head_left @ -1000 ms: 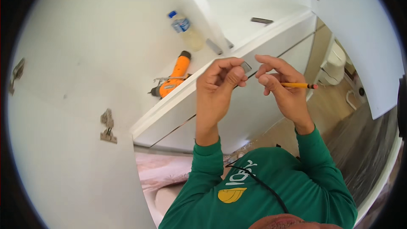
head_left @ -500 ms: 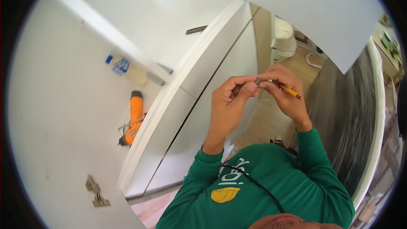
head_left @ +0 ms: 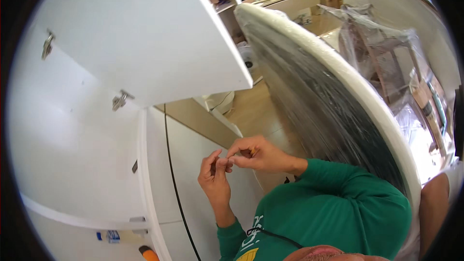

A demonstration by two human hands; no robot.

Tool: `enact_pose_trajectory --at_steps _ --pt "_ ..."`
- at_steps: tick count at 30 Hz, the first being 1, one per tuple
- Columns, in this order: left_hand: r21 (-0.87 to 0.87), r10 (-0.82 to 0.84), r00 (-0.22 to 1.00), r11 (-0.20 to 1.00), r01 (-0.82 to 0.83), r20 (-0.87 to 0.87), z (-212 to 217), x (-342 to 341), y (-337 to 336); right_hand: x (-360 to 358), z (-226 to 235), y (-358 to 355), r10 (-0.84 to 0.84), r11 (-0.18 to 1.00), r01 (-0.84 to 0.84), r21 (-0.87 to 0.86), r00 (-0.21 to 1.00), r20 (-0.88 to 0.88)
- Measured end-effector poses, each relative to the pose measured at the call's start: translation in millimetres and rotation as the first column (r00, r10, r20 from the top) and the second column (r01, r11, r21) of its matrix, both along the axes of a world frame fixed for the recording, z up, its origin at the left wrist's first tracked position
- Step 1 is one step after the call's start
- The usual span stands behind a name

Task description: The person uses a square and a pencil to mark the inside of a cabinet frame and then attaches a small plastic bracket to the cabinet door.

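Observation:
My left hand (head_left: 216, 183) and my right hand (head_left: 261, 154) meet at the fingertips in front of my chest, beside a white cabinet front (head_left: 186, 169). Both are closed in a pinch, and whatever sits between the fingertips is too small and hidden to name. A short bit of a yellow pencil (head_left: 253, 151) shows in the curl of my right hand; the rest of it is covered by the fingers. To the left of my hands, the inside of the white cabinet (head_left: 92, 140) is exposed.
An open white door (head_left: 159, 34) on metal hinges (head_left: 121, 100) juts out ahead. A clear bottle (head_left: 112, 236) and an orange drill (head_left: 148, 253) lie at lower left. A plastic-wrapped dark panel (head_left: 338, 111) stands at right, with another person's bare limb (head_left: 434, 208) beyond it.
My view has swung to the right, so the bottle and drill sit lower left and the wrapped panel shows more. My hands stay together at the fingertips; less of the pencil shows.

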State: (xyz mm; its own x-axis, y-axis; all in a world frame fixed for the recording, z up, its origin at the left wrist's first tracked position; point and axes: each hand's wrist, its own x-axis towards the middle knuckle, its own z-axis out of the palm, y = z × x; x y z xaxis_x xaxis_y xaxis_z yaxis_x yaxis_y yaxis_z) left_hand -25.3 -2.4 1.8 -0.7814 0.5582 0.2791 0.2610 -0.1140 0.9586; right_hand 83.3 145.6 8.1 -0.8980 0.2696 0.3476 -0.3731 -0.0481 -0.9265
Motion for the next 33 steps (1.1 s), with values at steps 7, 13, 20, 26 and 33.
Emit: enact_pose_trajectory --at_steps 7,13,20,26,33 --pt "-0.044 -0.008 0.998 0.999 0.011 0.062 -18 14 8 12 -20 6 -0.313 0.729 0.41 0.549 0.912 -0.266" --pt "-0.03 -0.063 0.997 0.997 0.065 0.042 -31 30 14 34 -16 -8 -0.434 0.685 0.371 0.627 0.899 -0.058" --pt "-0.073 -0.132 0.991 0.989 0.13 -0.02 -15 43 19 57 -8 -2 -0.425 0.657 0.348 0.668 0.904 -0.053" --pt "-0.036 -0.15 0.978 0.989 0.146 -0.144 -23 41 25 77 4 -4 -0.468 0.596 0.357 0.719 0.882 -0.05" --pt "-0.038 -0.189 0.975 0.982 0.186 -0.119 -22 48 34 84 -4 3 -0.496 0.557 0.434 0.708 0.857 -0.135"
